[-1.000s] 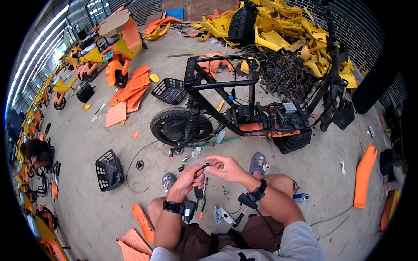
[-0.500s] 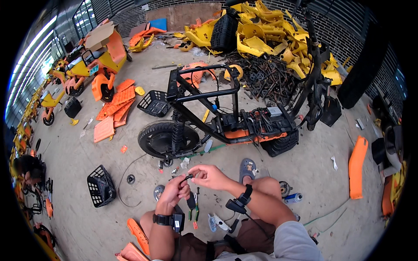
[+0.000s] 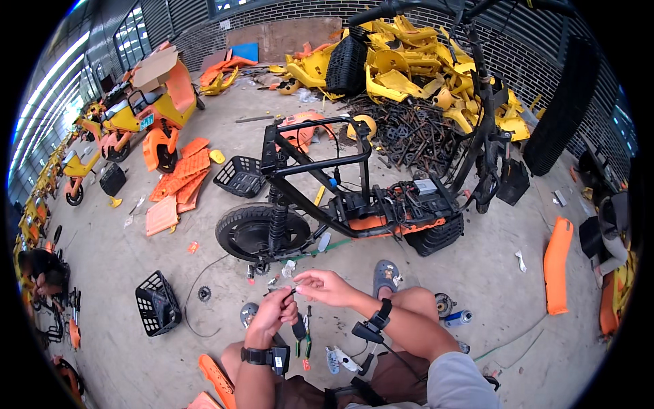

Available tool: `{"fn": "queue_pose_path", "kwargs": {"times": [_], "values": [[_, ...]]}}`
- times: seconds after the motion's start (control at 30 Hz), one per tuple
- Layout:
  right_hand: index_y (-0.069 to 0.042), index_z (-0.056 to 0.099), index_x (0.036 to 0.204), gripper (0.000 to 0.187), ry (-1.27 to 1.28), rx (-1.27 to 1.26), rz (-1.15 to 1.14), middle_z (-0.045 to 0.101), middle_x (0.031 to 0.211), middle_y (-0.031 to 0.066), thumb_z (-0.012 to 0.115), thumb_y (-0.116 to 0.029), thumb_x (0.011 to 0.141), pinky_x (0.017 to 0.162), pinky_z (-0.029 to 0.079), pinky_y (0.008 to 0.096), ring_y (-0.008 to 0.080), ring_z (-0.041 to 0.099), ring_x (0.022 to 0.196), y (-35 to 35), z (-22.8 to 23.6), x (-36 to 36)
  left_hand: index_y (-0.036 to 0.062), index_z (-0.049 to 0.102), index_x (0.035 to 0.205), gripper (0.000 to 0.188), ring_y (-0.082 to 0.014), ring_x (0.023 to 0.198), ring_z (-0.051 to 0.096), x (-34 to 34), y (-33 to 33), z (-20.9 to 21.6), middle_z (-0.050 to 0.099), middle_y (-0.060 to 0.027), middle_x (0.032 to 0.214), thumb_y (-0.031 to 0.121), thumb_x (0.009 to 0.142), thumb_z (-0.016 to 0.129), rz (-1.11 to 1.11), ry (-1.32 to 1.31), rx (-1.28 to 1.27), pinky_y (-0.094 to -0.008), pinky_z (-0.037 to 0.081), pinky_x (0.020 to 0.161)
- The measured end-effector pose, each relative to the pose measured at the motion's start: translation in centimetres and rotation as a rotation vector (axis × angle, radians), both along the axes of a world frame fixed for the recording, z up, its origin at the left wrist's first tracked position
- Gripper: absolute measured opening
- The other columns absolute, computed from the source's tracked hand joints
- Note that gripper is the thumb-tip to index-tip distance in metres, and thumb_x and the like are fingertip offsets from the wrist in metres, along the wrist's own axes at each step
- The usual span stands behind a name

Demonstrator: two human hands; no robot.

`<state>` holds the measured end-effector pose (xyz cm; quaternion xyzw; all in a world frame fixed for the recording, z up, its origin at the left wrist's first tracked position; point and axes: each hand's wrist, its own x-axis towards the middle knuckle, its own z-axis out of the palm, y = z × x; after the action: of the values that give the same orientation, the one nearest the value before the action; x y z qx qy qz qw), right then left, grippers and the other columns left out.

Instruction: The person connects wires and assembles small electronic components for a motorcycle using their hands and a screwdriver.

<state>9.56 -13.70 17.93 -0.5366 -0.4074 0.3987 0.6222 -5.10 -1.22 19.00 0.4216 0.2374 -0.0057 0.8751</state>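
My left hand point(image 3: 274, 312) is closed around a small, thin black part point(image 3: 291, 292), which pokes out between thumb and forefinger. The fingertips of my right hand point(image 3: 328, 288) pinch at the upper end of that same part. Its exact kind is too small to make out. Just beneath my hands, green-handled pliers point(image 3: 308, 341) and a black-handled tool point(image 3: 298, 328) lie on the floor. Beyond them stands a stripped black scooter frame point(image 3: 317, 162), with its rear wheel point(image 3: 262, 233) at the left and exposed wiring point(image 3: 402, 204) on its footboard.
A black basket point(image 3: 158, 305) and a small cog point(image 3: 204, 294) lie at left. A blue spray can point(image 3: 459, 318) is beside my right knee, and a long orange panel point(image 3: 558, 266) farther right. Yellow panels point(image 3: 395, 68) and dark metal parts point(image 3: 415, 133) are heaped behind. Another person point(image 3: 44, 276) crouches far left.
The view has tipped slightly upward, so the scooter sits lower in it. Both hands stay together at the black part, of which less shows now.
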Motion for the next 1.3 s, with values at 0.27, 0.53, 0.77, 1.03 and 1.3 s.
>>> {"fn": "queue_pose_path", "kwargs": {"times": [0.27, 0.53, 0.77, 1.03, 1.3], "values": [[0.0, 0.062, 0.105, 0.028, -0.066, -0.01, 0.045, 0.062, 0.078, 0.0019, 0.06, -0.025, 0.091, 0.058, 0.046, 0.0209, 0.006, 0.055, 0.064, -0.7, -0.4, 0.8, 0.0116, 0.035, 0.063, 0.039, -0.0112, 0.041, 0.03, 0.8, -0.3, -0.1, 0.031, 0.0013, 0.048, 0.027, 0.099, 0.037, -0.039, 0.007, 0.035, -0.0296, 0.036, 0.047], [-0.001, 0.061, 0.11, 0.027, 0.035, -0.155, 0.053, 0.063, 0.084, 0.0046, 0.063, -0.02, 0.09, 0.056, 0.046, 0.0206, 0.0066, 0.056, 0.061, -0.9, -1.3, 1.5, 0.0132, 0.033, 0.061, 0.042, -0.0112, 0.042, 0.029, 1.5, -0.8, 0.1, 0.03, 0.0018, 0.048, 0.031, 0.099, 0.035, -0.101, 0.033, 0.098, -0.0307, 0.035, 0.049], [0.0, 0.062, 0.107, 0.026, 0.064, -0.046, 0.023, 0.064, 0.079, 0.0032, 0.059, -0.02, 0.092, 0.055, 0.046, 0.0214, 0.007, 0.056, 0.06, -0.8, -0.4, 0.5, 0.0122, 0.035, 0.064, 0.04, -0.0112, 0.042, 0.03, 1.1, -0.7, 0.1, 0.03, 0.0014, 0.048, 0.031, 0.099, 0.038, -0.085, 0.031, 0.118, -0.0305, 0.036, 0.049], [-0.001, 0.063, 0.106, 0.024, -0.015, -0.096, 0.057, 0.064, 0.081, 0.0023, 0.061, -0.018, 0.09, 0.056, 0.046, 0.0218, 0.0063, 0.055, 0.061, -0.1, -1.1, 0.5, 0.0114, 0.036, 0.065, 0.038, -0.0115, 0.041, 0.031, 0.5, -0.2, -0.6, 0.032, 0.0007, 0.048, 0.029, 0.098, 0.04, -0.065, 0.027, 0.085, -0.0301, 0.037, 0.047], [-0.001, 0.063, 0.107, 0.024, -0.141, -0.082, 0.029, 0.064, 0.08, 0.0016, 0.066, -0.012, 0.085, 0.058, 0.044, 0.0204, 0.0034, 0.051, 0.062, 0.0, -0.1, 0.2, 0.0123, 0.034, 0.062, 0.039, -0.0113, 0.04, 0.029, 0.0, 0.3, -0.6, 0.031, 0.0008, 0.048, 0.026, 0.098, 0.039, -0.014, 0.032, 0.002, -0.0301, 0.037, 0.047]]}}
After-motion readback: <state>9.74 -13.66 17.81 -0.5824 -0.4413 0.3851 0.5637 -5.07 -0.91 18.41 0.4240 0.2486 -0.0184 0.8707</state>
